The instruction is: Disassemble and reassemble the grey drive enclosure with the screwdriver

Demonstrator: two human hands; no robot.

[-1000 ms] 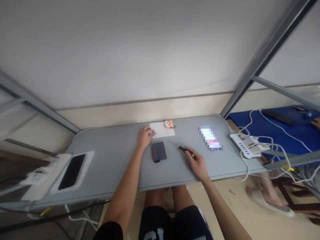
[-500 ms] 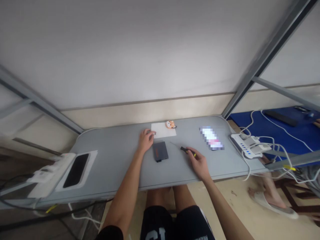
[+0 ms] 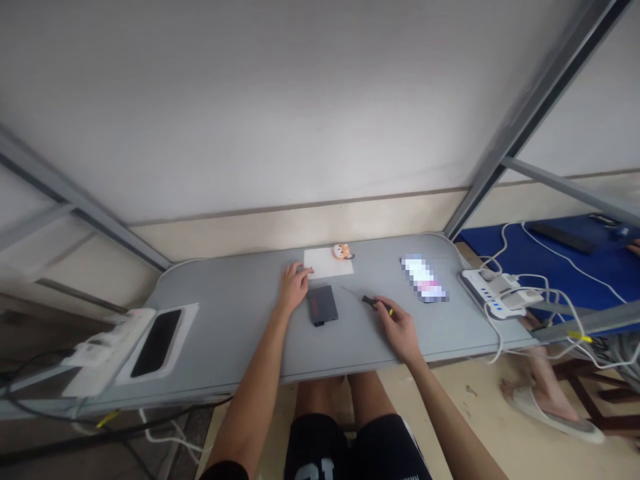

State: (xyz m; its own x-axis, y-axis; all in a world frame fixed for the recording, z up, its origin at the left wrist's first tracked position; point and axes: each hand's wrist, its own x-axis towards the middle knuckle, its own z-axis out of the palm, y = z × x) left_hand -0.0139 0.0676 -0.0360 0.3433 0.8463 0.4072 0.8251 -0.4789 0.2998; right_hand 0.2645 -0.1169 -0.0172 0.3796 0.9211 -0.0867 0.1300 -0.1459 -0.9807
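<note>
My right hand (image 3: 397, 325) is closed around the black and yellow handle of a screwdriver (image 3: 370, 301), whose thin shaft points left above the grey table. At the left edge of a white sheet of paper (image 3: 327, 265) rests my left hand (image 3: 294, 285), fingers apart. A tiny dark piece (image 3: 311, 269), too small to name, lies by its fingertips on the paper. Between my hands sits a flat dark grey box (image 3: 323, 304) with faint red marking and a small black part sticking out at its near edge. An orange and white animal-face trinket (image 3: 342, 251) lies on the paper.
A lit phone (image 3: 424, 279), blurred out, lies to the right. Beyond it is a power strip (image 3: 495, 293) with white cables. At the left, a black phone (image 3: 157, 343) lies on white paper beside another power strip (image 3: 107, 353). Another person's foot (image 3: 547, 400) shows below right.
My left hand's fingertips have loosened from a pinch at the paper's edge, and the tiny dark piece shows beside them. The right hand holds the screwdriver as before. The view has shifted slightly.
</note>
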